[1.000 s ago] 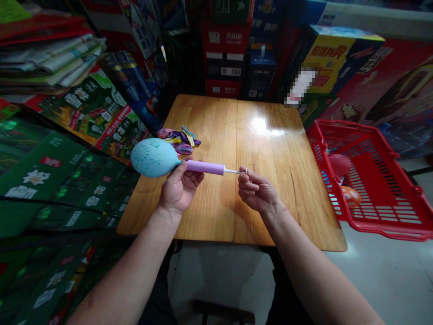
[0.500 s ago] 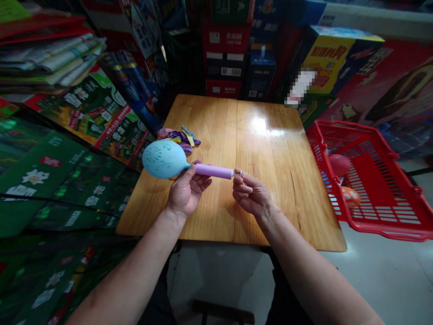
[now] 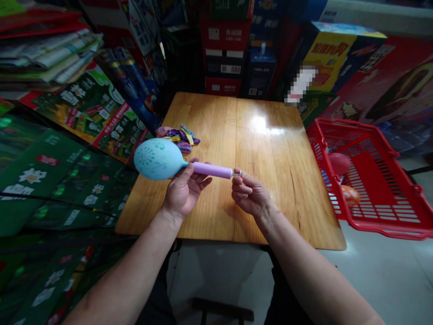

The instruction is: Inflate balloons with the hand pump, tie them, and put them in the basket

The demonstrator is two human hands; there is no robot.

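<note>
Your left hand is curling around the smooth lilac plastic barrel of a pump, gripping it just behind a taut, rounded pale-blue balloon. The balloon is stretched over the pump's narrow tip and is floating above the left side of the table. Your right hand is pinching the pump's thin rod between thumb and fingertips, its other fingers curled. Below, a glossy wooden table is carrying a crumpled heap of limp balloons near its left edge. At the right of the frame, a red plastic mesh basket is holding a red balloon and an orange balloon.
</note>
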